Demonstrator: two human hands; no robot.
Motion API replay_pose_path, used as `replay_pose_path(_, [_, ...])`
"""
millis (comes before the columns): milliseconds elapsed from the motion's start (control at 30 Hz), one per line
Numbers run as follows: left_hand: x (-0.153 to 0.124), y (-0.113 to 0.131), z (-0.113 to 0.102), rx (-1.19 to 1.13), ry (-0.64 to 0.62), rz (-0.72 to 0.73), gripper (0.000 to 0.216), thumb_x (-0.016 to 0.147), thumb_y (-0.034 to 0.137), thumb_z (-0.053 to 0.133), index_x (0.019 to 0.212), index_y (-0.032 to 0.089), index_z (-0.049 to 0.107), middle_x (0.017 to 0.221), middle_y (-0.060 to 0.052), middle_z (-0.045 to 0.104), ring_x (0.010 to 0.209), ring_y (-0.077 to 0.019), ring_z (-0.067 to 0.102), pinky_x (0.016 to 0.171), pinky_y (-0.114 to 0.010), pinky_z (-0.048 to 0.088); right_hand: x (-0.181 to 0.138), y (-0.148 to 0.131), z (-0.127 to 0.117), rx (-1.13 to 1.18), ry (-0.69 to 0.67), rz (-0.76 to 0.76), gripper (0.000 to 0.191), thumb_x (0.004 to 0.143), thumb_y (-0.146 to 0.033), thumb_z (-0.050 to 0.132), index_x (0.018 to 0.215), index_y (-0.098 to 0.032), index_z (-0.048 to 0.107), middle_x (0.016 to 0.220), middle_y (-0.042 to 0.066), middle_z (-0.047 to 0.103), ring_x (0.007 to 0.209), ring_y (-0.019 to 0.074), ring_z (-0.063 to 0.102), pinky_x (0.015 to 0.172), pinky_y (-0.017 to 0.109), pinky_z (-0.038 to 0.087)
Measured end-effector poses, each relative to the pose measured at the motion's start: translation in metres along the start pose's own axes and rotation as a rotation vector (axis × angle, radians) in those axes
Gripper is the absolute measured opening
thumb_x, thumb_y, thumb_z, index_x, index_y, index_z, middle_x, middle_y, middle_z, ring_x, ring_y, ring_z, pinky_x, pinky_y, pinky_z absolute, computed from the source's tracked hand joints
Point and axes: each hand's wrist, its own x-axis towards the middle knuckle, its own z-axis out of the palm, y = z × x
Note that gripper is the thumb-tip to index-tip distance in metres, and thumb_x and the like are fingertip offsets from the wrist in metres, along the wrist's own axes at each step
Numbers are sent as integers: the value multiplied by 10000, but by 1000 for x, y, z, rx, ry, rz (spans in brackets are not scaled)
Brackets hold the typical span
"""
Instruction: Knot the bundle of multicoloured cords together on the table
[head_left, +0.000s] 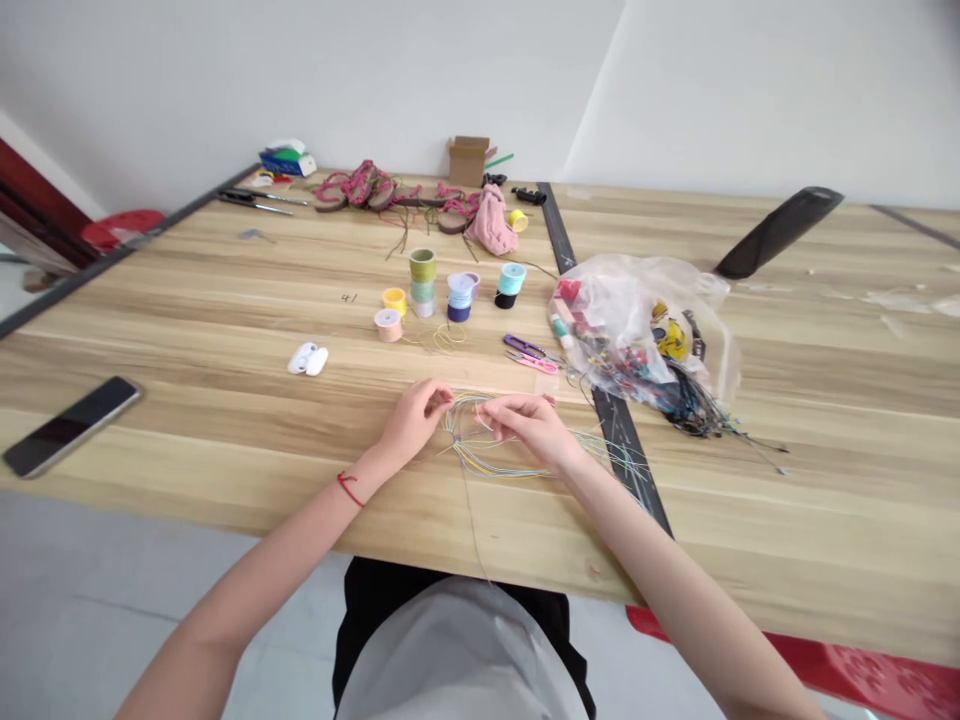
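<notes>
A bundle of thin multicoloured cords (495, 470) lies looped on the wooden table in front of me, its loose ends spreading to the right. My left hand (417, 412) is at the bundle's left end, thumb and fingers pinched on the cords. Over the middle of the loop, my right hand (525, 420) pinches a thin, pale strand of cord, with its fingers pressed together. One single cord runs from the bundle down over the table's front edge toward my lap.
Behind my hands stand thread spools (422, 285), purple snips (525, 346) and pink snips (534, 364). A plastic bag (622, 300) of cords sits right. A phone (71, 425) and an earbud case (307, 359) lie left; braided pieces (367, 188) and a cardboard box (468, 160) are farther back.
</notes>
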Motion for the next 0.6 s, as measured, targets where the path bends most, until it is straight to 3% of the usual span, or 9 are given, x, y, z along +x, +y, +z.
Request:
replay_pose_path(100, [4,-2,-3,-209,8,-59,131,881,197,633,946,174,521,932,-46,678,859,-154,669,810,-322,544,5,18,5,20,20,-46,375,725,-499,771,925,-185,728,778,40,767,404,48,413,417,220,330])
replay_pose_path(200, [5,2,-4,-381,-32,-95,209,826,234,703,915,173,524,893,-39,696,830,-151,690,798,-318,558,2,26,4,68,22,-39,502,744,-442,776,1166,-206,641,840,56,785,425,68,498,400,203,335])
replay_pose_path(267, [5,5,-3,-466,-57,-116,223,801,263,729,879,170,542,871,-34,697,812,-151,690,792,-320,560,0,27,2,84,26,-22,538,741,-419,784,1207,-201,626,871,72,786,502,93,581,416,198,374])
replay_pose_path(433, [2,11,-3,-575,-62,-176,193,805,316,717,860,171,601,904,-40,693,881,-161,673,832,-332,544,1,27,2,103,64,-19,335,712,-427,807,943,-192,744,869,77,784,652,139,674,542,241,504])
replay_pose_path(600, [4,8,-6,-614,-47,-227,182,795,302,722,871,174,617,922,-37,696,909,-162,668,870,-339,530,3,27,5,117,180,-49,293,597,-430,874,770,-219,766,715,32,756,638,155,674,619,290,550])
